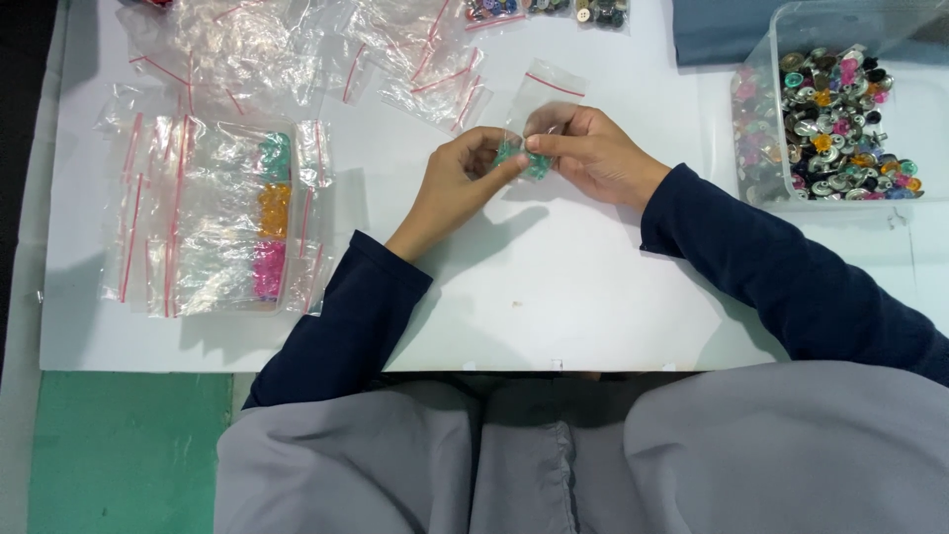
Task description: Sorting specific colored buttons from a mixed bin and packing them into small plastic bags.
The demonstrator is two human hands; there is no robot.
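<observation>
Clear plastic makes up the small zip bag point(539, 109) pinched between both hands over the middle of the white table point(554, 297). Its red-striped mouth points away from the person, and a clump of green buttons point(522, 158) sits in its lower end. The left hand point(457, 183) closes thumb and forefinger on the bag's lower left corner; the right hand point(593, 153) closes its fingers on the lower right, the two thumbs nearly touching. Both wrists end in dark blue sleeves.

To the left, well apart from the hands, lies a clear tray point(213, 213) heaped with flat empty bags, with filled packets of green, orange and pink pieces stacked along its right side. More empty bags point(297, 49) with red strips are scattered across the far left of the table, some lying near the held bag's upper left. At the right edge stands a clear plastic box point(761, 119) holding a pile of mixed metal and coloured buttons point(840, 124). A few filled packets point(549, 10) lie at the far edge. Nothing lies between the hands and the box.
</observation>
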